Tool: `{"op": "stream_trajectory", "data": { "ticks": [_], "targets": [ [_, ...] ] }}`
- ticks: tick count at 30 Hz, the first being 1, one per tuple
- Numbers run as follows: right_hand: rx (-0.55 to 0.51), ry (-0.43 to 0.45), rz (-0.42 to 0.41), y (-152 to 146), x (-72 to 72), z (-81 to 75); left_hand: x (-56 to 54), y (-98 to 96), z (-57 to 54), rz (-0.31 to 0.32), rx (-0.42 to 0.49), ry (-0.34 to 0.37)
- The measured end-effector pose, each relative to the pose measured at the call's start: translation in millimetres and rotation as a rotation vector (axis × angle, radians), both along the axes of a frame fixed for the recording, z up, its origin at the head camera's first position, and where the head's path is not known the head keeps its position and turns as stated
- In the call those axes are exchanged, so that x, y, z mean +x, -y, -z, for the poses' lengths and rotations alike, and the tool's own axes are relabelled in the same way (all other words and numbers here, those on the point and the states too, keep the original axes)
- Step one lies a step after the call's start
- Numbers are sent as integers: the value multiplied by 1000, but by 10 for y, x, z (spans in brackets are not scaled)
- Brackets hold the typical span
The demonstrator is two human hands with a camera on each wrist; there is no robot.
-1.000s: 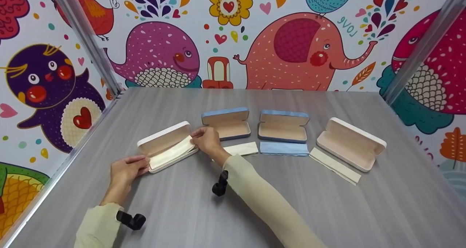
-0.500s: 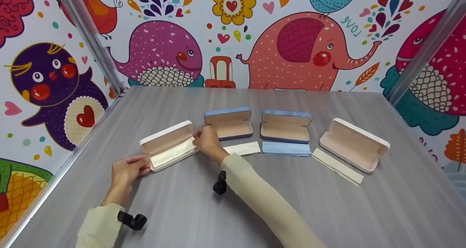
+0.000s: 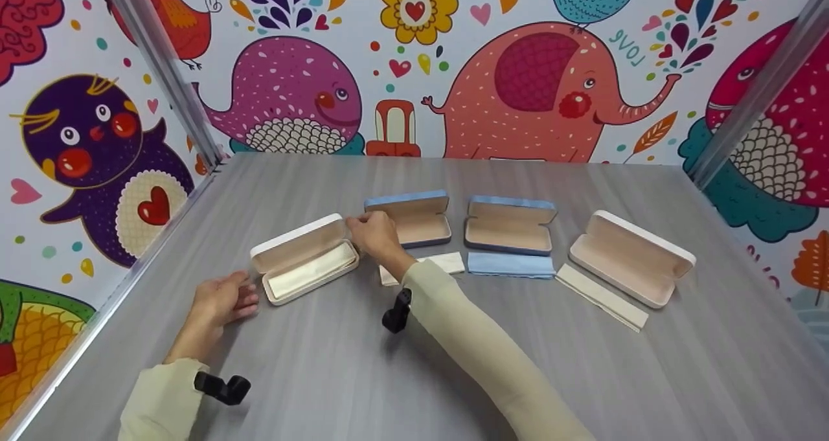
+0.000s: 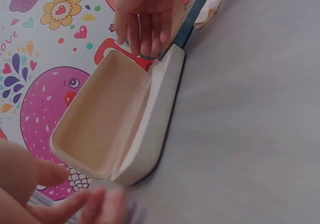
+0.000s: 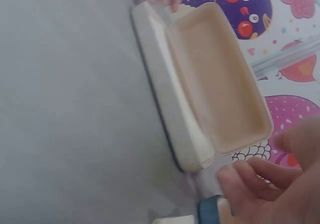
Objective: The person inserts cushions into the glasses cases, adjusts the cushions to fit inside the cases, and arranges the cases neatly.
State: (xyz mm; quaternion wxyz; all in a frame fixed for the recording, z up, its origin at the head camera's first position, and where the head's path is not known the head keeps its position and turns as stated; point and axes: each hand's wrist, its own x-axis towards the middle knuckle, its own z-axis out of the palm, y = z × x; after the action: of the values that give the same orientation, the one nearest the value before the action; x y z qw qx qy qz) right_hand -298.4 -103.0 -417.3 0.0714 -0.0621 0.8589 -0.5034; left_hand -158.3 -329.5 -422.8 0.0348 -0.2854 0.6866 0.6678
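A white glasses case (image 3: 280,242) stands with its lid up at the left of the table. Inside its base lies a folded cream cloth (image 3: 312,272). My left hand (image 3: 220,298) is just off the case's left end, fingers loosely bent and holding nothing. At the other end, my right hand (image 3: 377,236) is close beside the lid's corner; in the right wrist view its fingers (image 5: 255,179) are spread loosely with nothing between them. The right hand partly covers a blue glasses case (image 3: 424,226) behind it.
A second blue case (image 3: 508,234) and another white case (image 3: 625,266) stand with lids up to the right. In front of the cases lie a cream cloth (image 3: 447,262), a blue cloth (image 3: 510,265) and a beige cloth (image 3: 599,296). A printed wall rises behind the table (image 3: 324,376).
Both hands have let go: the left has drawn back from the case's left end, and the right has left the cloth and moved slightly right. The cloth now lies inside the case.
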Motion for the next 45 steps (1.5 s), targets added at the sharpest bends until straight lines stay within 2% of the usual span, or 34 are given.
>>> {"op": "stream_trajectory", "data": {
  "ticks": [6, 10, 19, 29, 37, 43, 45],
  "targets": [
    [-107, 292, -33, 29, -58, -121, -67, 0, -107, 85, 20, 97],
    [-152, 377, -36, 57, -83, -154, -142, -13, -154, 126, 94, 154],
    [-158, 393, -36, 132, -99, -91, -246, -111, -162, 170, 118, 202],
    [-54, 295, -35, 152, -62, -67, -225, -92, -190, 136, 151, 168],
    [-96, 360, -37, 123, -74, -102, -211, -65, -183, 142, 154, 125],
    [-79, 397, -22, 116, -59, -127, -174, -46, -186, 165, 136, 88],
    [-127, 413, -22, 114, -48, -129, -159, -50, -186, 176, 115, 76]
  ]
}}
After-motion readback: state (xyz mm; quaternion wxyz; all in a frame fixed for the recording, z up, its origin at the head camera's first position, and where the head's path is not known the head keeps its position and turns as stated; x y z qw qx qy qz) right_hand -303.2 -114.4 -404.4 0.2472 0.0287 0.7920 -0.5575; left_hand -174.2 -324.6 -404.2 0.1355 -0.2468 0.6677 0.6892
